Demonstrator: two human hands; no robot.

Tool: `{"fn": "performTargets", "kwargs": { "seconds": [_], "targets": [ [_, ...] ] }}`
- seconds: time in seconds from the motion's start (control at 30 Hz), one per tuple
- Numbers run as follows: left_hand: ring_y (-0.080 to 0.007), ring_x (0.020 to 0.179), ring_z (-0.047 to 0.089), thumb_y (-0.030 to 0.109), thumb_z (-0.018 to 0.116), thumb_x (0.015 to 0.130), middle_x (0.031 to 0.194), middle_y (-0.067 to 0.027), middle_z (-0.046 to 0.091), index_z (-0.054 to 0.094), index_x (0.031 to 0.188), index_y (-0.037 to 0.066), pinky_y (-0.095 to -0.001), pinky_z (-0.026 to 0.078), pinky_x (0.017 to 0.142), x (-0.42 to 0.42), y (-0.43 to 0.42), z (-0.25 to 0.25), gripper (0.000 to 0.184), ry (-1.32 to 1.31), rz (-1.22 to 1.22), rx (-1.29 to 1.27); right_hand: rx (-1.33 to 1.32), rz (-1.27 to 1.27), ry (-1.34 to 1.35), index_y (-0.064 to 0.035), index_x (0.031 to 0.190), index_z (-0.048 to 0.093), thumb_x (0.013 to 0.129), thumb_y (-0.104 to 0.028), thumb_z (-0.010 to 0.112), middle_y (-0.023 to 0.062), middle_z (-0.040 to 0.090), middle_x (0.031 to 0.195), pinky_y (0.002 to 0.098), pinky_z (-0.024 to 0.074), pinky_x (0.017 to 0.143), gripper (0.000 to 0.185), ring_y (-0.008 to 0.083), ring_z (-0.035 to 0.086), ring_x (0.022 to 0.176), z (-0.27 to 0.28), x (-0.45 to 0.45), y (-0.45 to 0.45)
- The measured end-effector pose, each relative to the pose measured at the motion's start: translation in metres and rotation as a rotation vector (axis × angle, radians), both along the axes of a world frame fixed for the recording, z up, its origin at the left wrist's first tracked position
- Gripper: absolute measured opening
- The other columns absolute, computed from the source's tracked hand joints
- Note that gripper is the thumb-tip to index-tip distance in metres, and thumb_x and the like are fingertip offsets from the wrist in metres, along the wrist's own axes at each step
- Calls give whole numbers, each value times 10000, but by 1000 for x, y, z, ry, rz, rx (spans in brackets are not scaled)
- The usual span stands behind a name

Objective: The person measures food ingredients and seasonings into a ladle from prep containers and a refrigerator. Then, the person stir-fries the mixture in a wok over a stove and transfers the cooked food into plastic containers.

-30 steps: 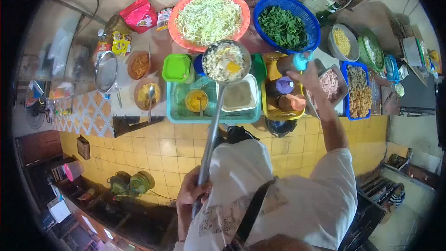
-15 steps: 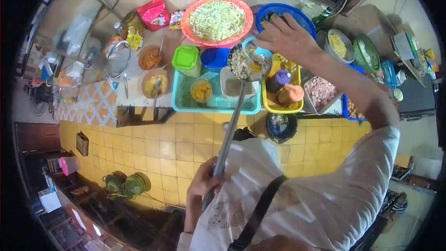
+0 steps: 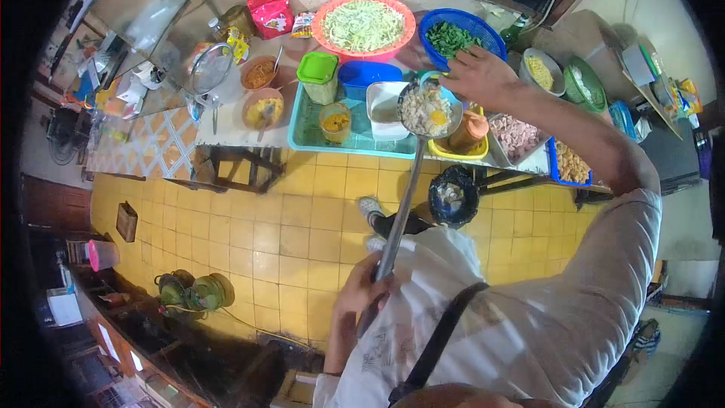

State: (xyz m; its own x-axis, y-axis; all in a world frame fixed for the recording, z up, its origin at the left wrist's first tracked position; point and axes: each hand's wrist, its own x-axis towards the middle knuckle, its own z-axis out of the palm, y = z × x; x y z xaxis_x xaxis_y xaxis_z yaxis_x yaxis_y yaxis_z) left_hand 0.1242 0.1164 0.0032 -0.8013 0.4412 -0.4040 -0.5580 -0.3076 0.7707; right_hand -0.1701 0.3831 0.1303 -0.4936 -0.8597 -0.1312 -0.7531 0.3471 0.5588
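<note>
Gripping the ladle's long handle (image 3: 400, 219), your left hand (image 3: 368, 287) stays low in front of your shirt, fingers wrapped around the metal. The handle rises at a slant from there to the ladle bowl (image 3: 425, 122), held over the near part of the counter (image 3: 226, 132), between a white container (image 3: 387, 126) and an orange-capped bottle (image 3: 475, 125). In the ladle bowl lies a pale, chopped mixture with a round, yellow, yolk-like spot (image 3: 438, 116) on it.

Your right hand (image 3: 482, 75) reaches across from the right, palm down, its fingers bent around a light-blue plastic piece (image 3: 448, 96) right above the ladle bowl. The hand hides most of that piece, so you cannot tell its full shape.

On your left, the teal tray (image 3: 359, 134) carries a cup of yellow paste (image 3: 335, 122) and a green-lidded container (image 3: 318, 83). The orange-capped bottle stands in a yellow basket (image 3: 453, 156), just beside a metal pan of pink meat (image 3: 516, 136). Behind the ladle, a red-orange basin (image 3: 370, 56) holds pale shreds, and a blue basket (image 3: 492, 35) of green leaves sits behind your right hand.
</note>
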Motion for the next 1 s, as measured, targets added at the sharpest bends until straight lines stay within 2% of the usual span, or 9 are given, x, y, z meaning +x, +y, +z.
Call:
{"fn": "performTargets", "kwargs": {
  "seconds": [0.2,0.27,0.37,0.47,0.5,0.57,0.6,0.83,1.0],
  "targets": [
    [-98,428,469,-26,592,773,643,-52,529,484,1019,-22,-225,371,382,10,14,-3,269,20,-33,0,29,-152,-65,-161,1093,567,761,-173,568,77,573,1033,345,400,883,333,221,528,1023,1,21,20],
    [-98,428,468,-26,592,775,644,-49,526,483,1023,-24,-226,371,382,10,20,-2,271,33,-46,-17,2,-189,52,-178,1087,572,775,-179,560,69,571,1009,352,388,891,312,224,529,1013,1,29,27],
    [-95,428,465,-26,590,779,645,-44,525,483,1041,-27,-225,371,383,5,30,1,283,40,-90,-33,135,-67,116,-215,1182,537,778,-170,571,56,547,1024,404,354,927,408,226,507,1030,-1,29,44],
    [-94,430,466,-26,589,783,651,-44,529,481,1057,-29,-225,371,384,2,43,1,294,76,-96,-75,191,-102,47,-237,1198,530,800,-171,545,55,547,1050,417,350,927,404,219,502,1058,-1,29,55],
    [-103,445,488,-23,587,780,654,-43,530,477,1043,-22,-234,389,398,0,47,-3,285,80,-123,-62,185,-96,56,-237,1198,530,800,-171,545,55,547,1050,417,350,927,404,219,502,1058,0,28,59],
    [-112,460,510,-20,585,777,656,-42,531,473,1030,-14,-243,406,413,-8,57,-1,276,92,-137,-54,150,-150,18,-189,1047,582,798,-192,554,46,561,1010,390,364,919,251,203,507,1049,1,23,71],
    [-113,458,509,-20,580,776,655,-48,535,471,1031,-15,-245,407,413,-13,63,6,277,74,-149,-71,79,-94,84,-177,1030,590,781,-196,569,41,568,968,374,380,894,251,194,527,1003,3,20,79],
    [-119,444,506,-27,550,794,652,-61,543,465,1042,-16,-256,410,411,-37,109,17,263,21,-121,-129,-129,-173,-21,-159,1048,589,794,-171,547,63,578,948,339,402,855,258,214,538,982,6,-14,127],
    [-118,440,511,-25,554,791,650,-60,547,460,1070,-15,-253,405,404,-48,135,12,295,10,-93,-93,-46,-37,152,-187,1101,588,804,-190,553,79,556,1024,368,371,882,300,220,507,1027,5,-25,146]
  ]
}}
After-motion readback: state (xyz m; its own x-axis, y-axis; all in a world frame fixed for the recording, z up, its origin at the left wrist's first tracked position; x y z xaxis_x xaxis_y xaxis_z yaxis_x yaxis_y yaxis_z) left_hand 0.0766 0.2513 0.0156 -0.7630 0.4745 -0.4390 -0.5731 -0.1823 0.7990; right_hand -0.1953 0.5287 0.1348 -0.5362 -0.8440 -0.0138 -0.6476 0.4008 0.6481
